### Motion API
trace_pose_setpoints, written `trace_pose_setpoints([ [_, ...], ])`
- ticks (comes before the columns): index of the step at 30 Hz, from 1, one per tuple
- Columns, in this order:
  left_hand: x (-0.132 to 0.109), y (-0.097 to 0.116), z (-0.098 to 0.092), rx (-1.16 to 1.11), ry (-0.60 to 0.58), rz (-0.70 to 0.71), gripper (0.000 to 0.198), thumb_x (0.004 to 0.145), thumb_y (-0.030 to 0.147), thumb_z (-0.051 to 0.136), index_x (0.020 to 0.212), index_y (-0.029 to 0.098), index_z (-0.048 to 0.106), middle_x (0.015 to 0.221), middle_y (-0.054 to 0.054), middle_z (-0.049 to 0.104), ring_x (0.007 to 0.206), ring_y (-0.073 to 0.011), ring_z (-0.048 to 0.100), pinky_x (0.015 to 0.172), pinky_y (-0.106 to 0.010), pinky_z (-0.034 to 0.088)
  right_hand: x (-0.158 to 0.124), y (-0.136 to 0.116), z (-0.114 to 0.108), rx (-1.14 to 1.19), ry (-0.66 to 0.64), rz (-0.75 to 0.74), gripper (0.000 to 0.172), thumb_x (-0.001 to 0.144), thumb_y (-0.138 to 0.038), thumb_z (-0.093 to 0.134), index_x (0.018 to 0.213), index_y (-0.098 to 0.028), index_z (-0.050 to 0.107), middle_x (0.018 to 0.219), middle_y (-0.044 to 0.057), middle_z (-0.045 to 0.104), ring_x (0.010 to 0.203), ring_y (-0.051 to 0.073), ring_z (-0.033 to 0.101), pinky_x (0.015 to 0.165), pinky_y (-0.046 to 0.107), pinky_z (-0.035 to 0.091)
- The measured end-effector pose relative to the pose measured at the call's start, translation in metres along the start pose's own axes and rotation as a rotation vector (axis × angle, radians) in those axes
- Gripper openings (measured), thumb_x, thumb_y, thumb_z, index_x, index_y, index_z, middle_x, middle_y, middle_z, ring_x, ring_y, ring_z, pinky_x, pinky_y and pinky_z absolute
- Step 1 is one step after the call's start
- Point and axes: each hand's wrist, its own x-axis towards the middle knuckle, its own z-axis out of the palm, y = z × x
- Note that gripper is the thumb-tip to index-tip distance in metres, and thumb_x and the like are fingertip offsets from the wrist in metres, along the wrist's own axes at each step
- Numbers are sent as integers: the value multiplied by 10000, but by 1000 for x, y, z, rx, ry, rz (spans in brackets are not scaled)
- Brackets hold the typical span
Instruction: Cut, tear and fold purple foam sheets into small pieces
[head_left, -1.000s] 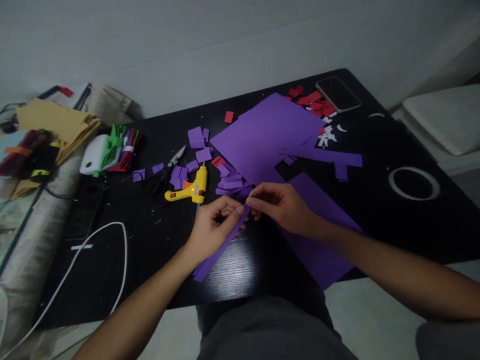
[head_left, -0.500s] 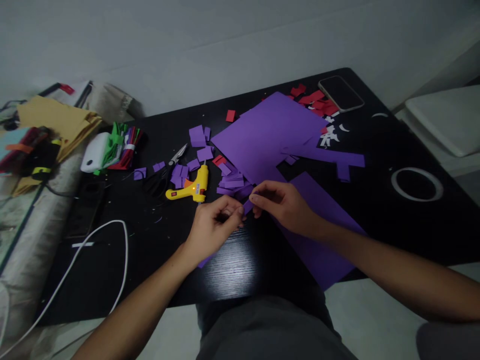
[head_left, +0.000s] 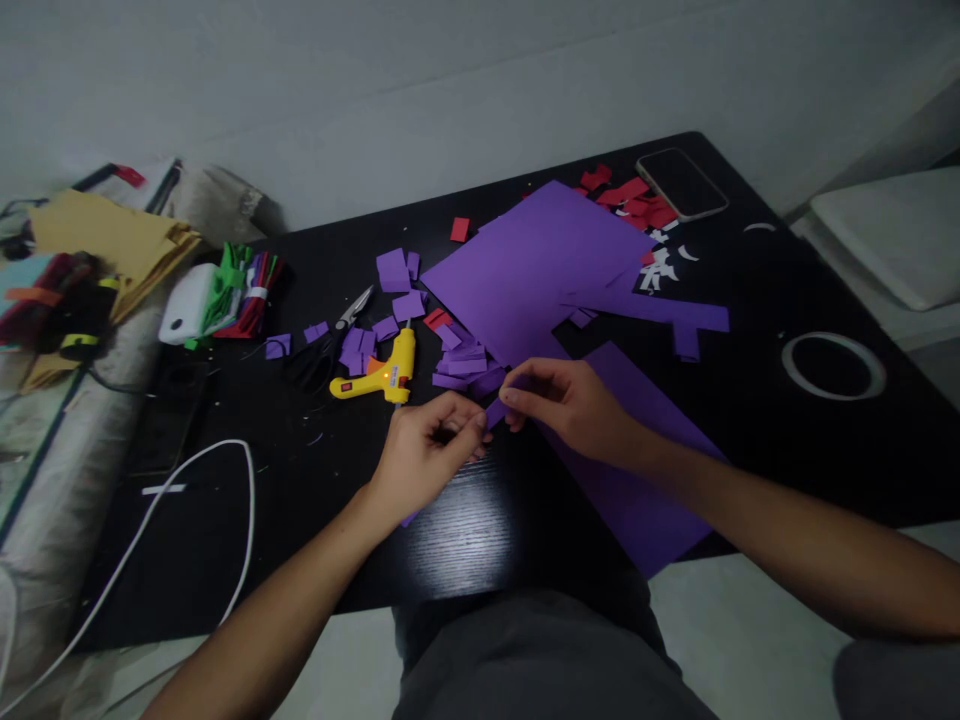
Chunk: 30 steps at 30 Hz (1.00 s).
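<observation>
- Here, I judge the strip (head_left: 496,411) light, bendable, easily creased.
- Left fingers (head_left: 466,438) and right fingers (head_left: 526,403) pinch it; edges offer the best hold.

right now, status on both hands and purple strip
Left hand and right hand pinching purple strip. Yellow glue gun just beyond left hand, seemingly not blocking.

You're using two hands (head_left: 431,445), pinching one purple strip (head_left: 495,412). Bench (head_left: 765,450) is carrying one glue gun (head_left: 386,378), one pair of scissors (head_left: 343,322), one white ring (head_left: 834,393), two big purple sheets (head_left: 540,250). Small purple scraps (head_left: 469,366) are overlapping, uncountable.
</observation>
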Motion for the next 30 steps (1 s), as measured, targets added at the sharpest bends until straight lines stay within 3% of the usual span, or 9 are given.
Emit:
trace_pose_setpoints([
  [4,0,0,-1,-20,6,-20,190,948,319,665,881,142,682,713,-34,745,585,-130,721,567,-209,601,2,-2,-2,50,42,16,310,781,-454,834,846,-177,708,672,-6,696,626,148,673,668,302,564],
  [11,1,0,0,-18,7,3,192,948,328,670,884,147,684,680,-26,724,569,-129,706,560,-214,591,1,0,2,114,-62,104,332,727,-442,882,783,-155,725,685,14,720,634,145,678,655,299,582],
  [24,1,0,0,-11,-15,61,165,966,314,660,909,160,659,651,-6,692,570,-114,649,562,-212,500,-1,5,6,172,-81,111,310,685,-394,919,793,-151,760,695,10,724,640,132,669,638,277,573],
  [30,1,0,-1,-3,-51,23,188,976,335,633,905,162,652,660,0,692,567,-116,654,559,-210,509,1,-3,0,176,5,94,265,683,-389,910,747,-180,759,685,-7,711,634,135,660,623,272,567],
])
